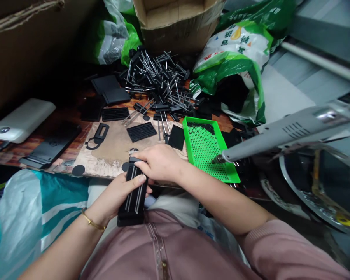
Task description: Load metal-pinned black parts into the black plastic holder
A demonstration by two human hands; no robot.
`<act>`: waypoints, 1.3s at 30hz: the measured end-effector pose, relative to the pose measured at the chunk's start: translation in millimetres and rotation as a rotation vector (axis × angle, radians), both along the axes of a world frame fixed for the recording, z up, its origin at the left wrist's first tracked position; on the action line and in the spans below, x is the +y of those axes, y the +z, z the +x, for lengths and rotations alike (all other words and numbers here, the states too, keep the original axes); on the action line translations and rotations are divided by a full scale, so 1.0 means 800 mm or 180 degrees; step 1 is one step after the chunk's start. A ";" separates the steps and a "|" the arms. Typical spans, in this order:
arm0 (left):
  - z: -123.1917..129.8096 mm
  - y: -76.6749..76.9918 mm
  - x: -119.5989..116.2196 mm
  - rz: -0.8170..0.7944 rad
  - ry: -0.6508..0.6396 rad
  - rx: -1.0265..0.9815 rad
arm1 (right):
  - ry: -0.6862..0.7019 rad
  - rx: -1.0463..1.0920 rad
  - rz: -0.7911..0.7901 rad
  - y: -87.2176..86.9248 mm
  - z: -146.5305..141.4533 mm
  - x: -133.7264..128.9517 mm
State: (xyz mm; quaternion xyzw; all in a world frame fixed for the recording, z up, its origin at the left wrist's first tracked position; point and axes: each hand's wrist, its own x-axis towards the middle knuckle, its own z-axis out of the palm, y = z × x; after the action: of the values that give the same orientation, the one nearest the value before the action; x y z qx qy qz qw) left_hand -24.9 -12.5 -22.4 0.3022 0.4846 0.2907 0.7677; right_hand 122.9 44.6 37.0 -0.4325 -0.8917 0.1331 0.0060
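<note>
A long black plastic holder [130, 218] with thin metal rods [132, 194] along its face is held near my lap, its upper end at the table's front edge. My left hand [126, 190] is closed around its side, the thumb lying across the rods. My right hand [160, 161] grips the top end, fingers bent over the black end piece [134, 159]. Part of the holder is hidden under the fingers. Just beyond my hands lie a ribbed black plate [141, 132], a smooth black plate [176, 137] and a black frame with a ring [101, 133].
A pile of black parts with metal rods [160, 77] covers the table's back. To the right are a green perforated tray [196, 155] of small black pieces, a grey electric screwdriver [268, 136] and a green-white bag [230, 50]. A white power bank [26, 118] lies left.
</note>
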 end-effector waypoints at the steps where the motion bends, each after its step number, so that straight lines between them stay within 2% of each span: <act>1: 0.001 -0.001 0.000 0.0017 -0.0012 0.0077 | -0.0021 -0.0114 -0.0009 0.003 -0.003 0.000; 5: 0.001 -0.004 0.001 0.0041 -0.0055 0.0231 | 0.0009 -0.0196 -0.0096 0.006 -0.009 0.000; 10: -0.003 -0.005 0.001 -0.0025 -0.0194 0.0047 | 0.0122 0.0082 -0.0232 -0.001 -0.005 0.000; 18: -0.004 0.000 -0.001 -0.0258 -0.0175 -0.0350 | 0.0201 0.1087 -0.0290 -0.029 0.012 0.001; 20: -0.003 -0.002 0.000 -0.0281 -0.0130 -0.0383 | 0.0140 0.1373 -0.0531 -0.035 0.015 0.001; 24: -0.001 -0.001 0.002 -0.0306 -0.0082 -0.0402 | -0.0137 0.2013 -0.1365 -0.040 0.020 0.001; 27: 0.001 0.003 0.003 -0.0270 0.0043 -0.0456 | -0.0419 0.2124 -0.1673 -0.036 0.023 0.000; 33: 0.008 0.005 0.004 -0.0153 0.0258 -0.0190 | -0.0433 0.2267 -0.1575 -0.036 0.028 -0.004; 39: 0.007 0.003 0.003 -0.0013 0.0058 -0.0053 | -0.0444 0.2227 -0.1542 -0.042 0.032 -0.003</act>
State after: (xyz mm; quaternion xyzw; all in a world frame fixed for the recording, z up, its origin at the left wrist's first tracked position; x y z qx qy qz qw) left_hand -19.6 -9.8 -19.7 0.2937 0.4816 0.2993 0.7696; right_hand 148.2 41.9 3.0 -0.4095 -0.7477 0.4764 0.2152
